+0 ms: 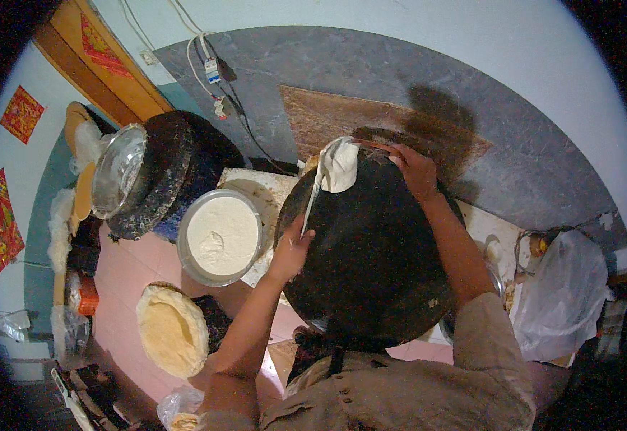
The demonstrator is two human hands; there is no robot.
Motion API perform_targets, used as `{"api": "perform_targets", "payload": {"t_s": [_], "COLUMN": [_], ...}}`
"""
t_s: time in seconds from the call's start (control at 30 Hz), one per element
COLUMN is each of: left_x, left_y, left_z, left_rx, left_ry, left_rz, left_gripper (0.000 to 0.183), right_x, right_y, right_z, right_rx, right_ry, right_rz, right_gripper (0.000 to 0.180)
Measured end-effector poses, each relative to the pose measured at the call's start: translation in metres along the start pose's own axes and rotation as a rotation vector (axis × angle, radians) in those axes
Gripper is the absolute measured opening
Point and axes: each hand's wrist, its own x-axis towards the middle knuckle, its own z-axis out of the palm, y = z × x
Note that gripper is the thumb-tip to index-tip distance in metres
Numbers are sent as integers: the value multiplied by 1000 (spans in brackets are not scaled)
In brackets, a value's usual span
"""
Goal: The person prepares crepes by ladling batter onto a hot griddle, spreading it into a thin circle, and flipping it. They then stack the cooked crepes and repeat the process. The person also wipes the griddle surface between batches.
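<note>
A large round black griddle (373, 258) lies before me. My left hand (292, 250) grips the lower end of a long thin pale tool (312, 202). A lump of white dough or thick batter (339, 164) hangs at the tool's far end, over the griddle's far left edge. My right hand (413, 167) holds a thin reddish-brown stick (373, 144), whose tip meets the top of the lump. Left of the griddle stands a metal bowl (180, 237) full of pale flour or batter (224, 231).
At lower left, a stack of thin round flatbreads (172, 334) rests on a dark support. Upper left are a large black vat (168, 167) and a shiny metal basin (119, 171). A clear plastic bag (558, 296) sits at right. Wired switches (213, 70) hang on the wall.
</note>
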Motion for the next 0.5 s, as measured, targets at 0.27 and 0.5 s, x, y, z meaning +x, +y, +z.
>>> {"api": "perform_targets", "payload": {"t_s": [0.27, 0.5], "left_x": [-6, -4], "left_y": [15, 27], "left_z": [4, 0], "left_rx": [-645, -1108], "left_ry": [-139, -164], "left_rz": [-605, -661], "left_gripper": [47, 48], "right_x": [-16, -33], "right_y": [2, 7], "right_z": [10, -6], "right_rx": [57, 40], "right_ry": [-226, -370], "right_rz": [56, -52], "right_gripper": [27, 28]}}
